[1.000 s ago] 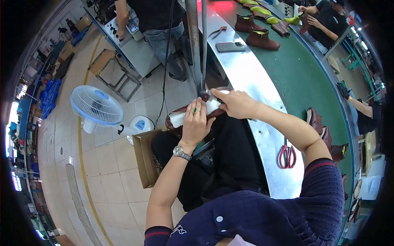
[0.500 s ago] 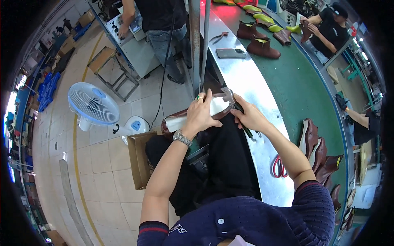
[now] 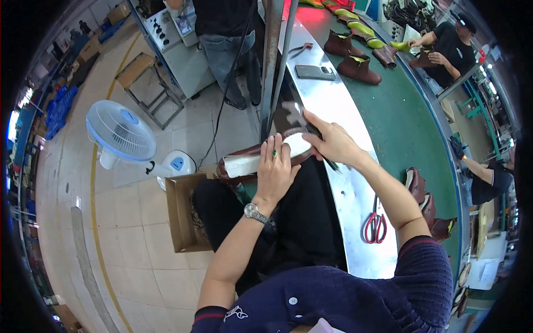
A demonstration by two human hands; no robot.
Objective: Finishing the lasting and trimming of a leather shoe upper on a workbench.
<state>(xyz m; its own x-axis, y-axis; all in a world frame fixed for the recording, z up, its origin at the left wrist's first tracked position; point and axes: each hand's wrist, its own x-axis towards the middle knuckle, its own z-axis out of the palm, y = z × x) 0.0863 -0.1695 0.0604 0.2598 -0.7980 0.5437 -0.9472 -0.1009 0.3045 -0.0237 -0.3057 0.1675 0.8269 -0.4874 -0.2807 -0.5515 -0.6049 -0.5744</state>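
White-soled brown boot (image 3: 242, 165) is clasped across by left hand (image 3: 275, 173) — hammer (image 3: 295, 115) is gripped in right hand (image 3: 336, 144); hammering step seemingly underway — precise aim judged needed for next blow.

No text can be read (the white shirt emblem (image 3: 236, 314) included).
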